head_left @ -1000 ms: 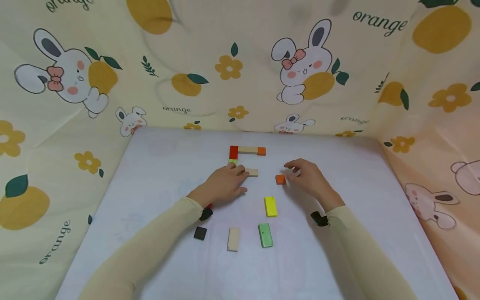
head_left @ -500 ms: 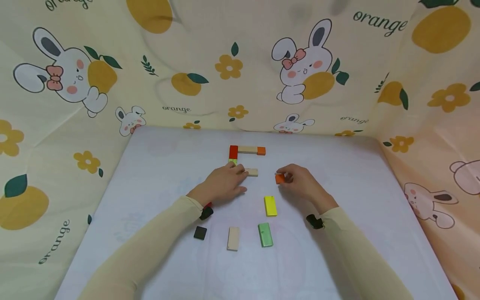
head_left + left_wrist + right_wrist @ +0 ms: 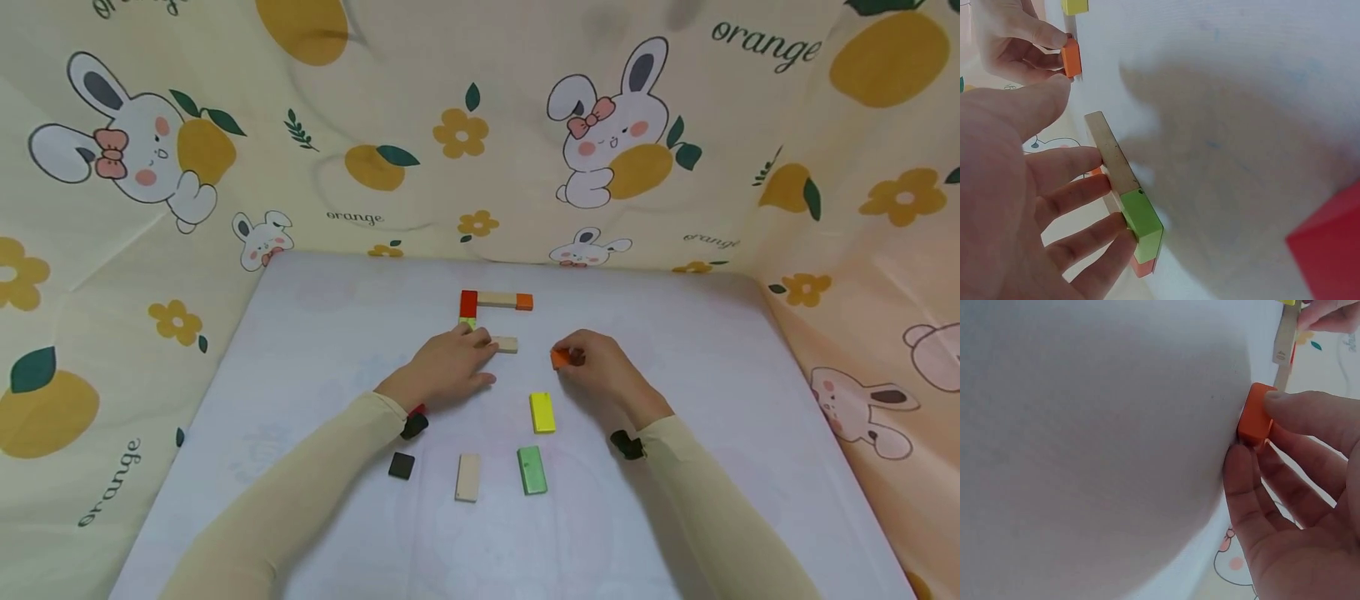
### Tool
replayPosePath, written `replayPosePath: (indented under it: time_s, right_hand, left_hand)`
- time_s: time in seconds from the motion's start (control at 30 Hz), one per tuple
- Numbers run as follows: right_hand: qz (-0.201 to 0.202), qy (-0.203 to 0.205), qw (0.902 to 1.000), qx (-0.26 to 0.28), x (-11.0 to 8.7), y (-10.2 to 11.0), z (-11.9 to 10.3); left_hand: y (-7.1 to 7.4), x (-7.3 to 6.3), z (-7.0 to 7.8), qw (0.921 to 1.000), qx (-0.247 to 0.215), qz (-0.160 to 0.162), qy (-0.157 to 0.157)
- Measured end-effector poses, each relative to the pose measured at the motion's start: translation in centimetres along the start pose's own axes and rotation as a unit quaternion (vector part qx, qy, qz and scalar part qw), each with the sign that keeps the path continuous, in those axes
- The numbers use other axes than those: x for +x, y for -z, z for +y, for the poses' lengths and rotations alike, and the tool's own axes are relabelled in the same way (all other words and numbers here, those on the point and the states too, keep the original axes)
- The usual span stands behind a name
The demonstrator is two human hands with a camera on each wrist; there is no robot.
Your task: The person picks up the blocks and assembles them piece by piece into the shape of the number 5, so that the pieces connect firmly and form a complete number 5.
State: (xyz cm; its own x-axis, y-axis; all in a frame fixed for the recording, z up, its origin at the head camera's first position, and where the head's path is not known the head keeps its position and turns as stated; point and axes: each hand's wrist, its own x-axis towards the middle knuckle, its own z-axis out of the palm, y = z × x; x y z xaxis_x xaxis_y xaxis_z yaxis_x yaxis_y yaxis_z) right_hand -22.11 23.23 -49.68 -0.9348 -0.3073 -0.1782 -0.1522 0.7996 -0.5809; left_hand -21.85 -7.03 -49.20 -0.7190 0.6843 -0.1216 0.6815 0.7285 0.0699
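Note:
My left hand (image 3: 446,362) lies over the near row of blocks, fingers stretched out. In the left wrist view its fingertips touch a light-green block (image 3: 1142,225) and the plain wooden block (image 3: 1112,153) joined end to end with it. A red block (image 3: 468,303) continues from the green one, and another wooden block (image 3: 497,299) with an orange block (image 3: 524,302) at its end runs right from there. To the right, my right hand (image 3: 603,367) pinches a small orange block (image 3: 1256,415) between thumb and fingers, low at the white surface.
Nearer me lie a yellow block (image 3: 542,413), a green block (image 3: 532,471), a wooden block (image 3: 467,477) and a black block (image 3: 401,466). A red block (image 3: 1335,240) sits under my left wrist, mostly hidden in the head view. Printed cloth (image 3: 412,108) rises behind the white table (image 3: 315,333).
My right hand has moved left and taken the small orange block between thumb and fingers. The left hand stays in place on the blocks.

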Motion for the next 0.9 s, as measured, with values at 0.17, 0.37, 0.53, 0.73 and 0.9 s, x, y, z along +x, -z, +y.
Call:
replayPosePath:
  time_s: [0.17, 0.37, 0.53, 0.73, 0.9]
  right_hand:
    - [0.009, -0.003, 1.0000, -0.003, -0.1, 0.2, -0.4]
    - [0.019, 0.012, 0.9998, 0.001, 0.4, 0.3, -1.0]
    - [0.007, 0.015, 0.9998, 0.005, 1.1, -0.3, -1.6]
    - [0.008, 0.022, 0.9997, 0.003, 1.7, -0.4, -2.6]
    - [0.008, 0.025, 0.9997, 0.001, 2.6, -0.2, -3.2]
  left_hand:
    - [0.2, 0.0, 0.1, 0.9999, -0.006, -0.007, 0.005]
    - [-0.1, 0.2, 0.1, 0.9999, -0.009, -0.006, 0.011]
    - [-0.4, -0.1, 0.2, 0.9996, -0.022, -0.012, 0.010]
    - [-0.2, -0.1, 0.1, 0.9996, -0.025, -0.004, 0.007]
    - [0.3, 0.0, 0.0, 0.9996, -0.027, -0.006, 0.012]
